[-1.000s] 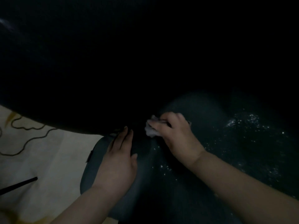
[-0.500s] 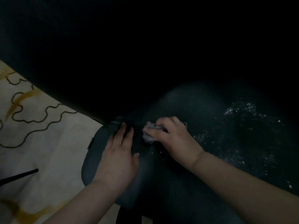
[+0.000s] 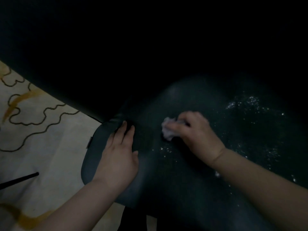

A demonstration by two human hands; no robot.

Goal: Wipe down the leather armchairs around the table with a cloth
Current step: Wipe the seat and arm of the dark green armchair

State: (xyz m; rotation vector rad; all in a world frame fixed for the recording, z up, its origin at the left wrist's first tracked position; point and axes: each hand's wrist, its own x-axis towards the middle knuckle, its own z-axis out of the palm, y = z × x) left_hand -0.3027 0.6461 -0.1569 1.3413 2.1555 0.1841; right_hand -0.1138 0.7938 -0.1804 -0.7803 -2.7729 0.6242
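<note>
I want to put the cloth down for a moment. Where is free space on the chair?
The dark armchair is bare between the left hand and the right hand holding the cloth. Right of that hand, white specks cover it.

Very dim light; upper half of view near black. Pale floor covering point(image 3: 38, 147) at left, patterned with black wavy outlines and ochre streaks. Thin dark rod point(image 3: 18, 180) lies across it
</note>
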